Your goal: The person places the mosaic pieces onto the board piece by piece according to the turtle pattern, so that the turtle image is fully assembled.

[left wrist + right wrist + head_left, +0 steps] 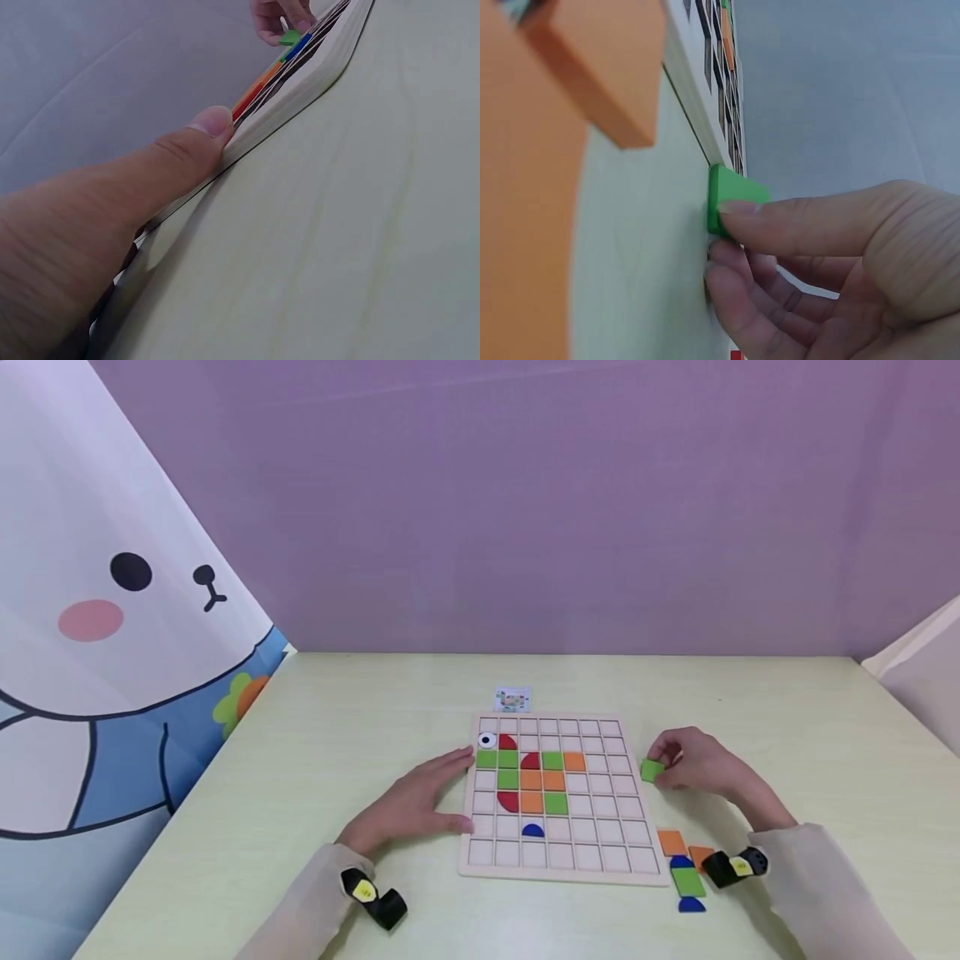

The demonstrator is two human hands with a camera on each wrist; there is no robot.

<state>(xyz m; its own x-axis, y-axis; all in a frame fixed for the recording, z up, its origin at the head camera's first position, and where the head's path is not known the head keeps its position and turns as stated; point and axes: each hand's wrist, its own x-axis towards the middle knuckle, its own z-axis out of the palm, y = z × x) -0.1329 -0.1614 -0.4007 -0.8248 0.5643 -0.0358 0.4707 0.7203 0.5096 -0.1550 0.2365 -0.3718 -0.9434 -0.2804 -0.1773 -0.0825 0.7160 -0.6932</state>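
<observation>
**Green tile pinched at the board's right edge, board steadied from the left**

The green tile sits between the fingertips of the right hand, thumb and fingers curled round it in a pinch. It is just off the right edge of the board, about level with the middle rows, and looks to touch or nearly touch that edge in the right wrist view. The grip by the tips leaves most of the tile clear, which would suit setting it into a cell. The tile is square, so it has no long axis to speak of; it stands tilted on edge, one broad face turned toward the board, its thin side toward the bench.

The left hand lies flat, fingers straight and close together, along the board's left edge, the thumb pressed against the rim. I judge it is there to keep the board from sliding.

On the board, green, orange and red pieces and an eye disc fill cells in the left half; a blue half-disc lies lower down. Loose spare pieces wait off the board's near right corner. A small card lies beyond the far edge.
</observation>
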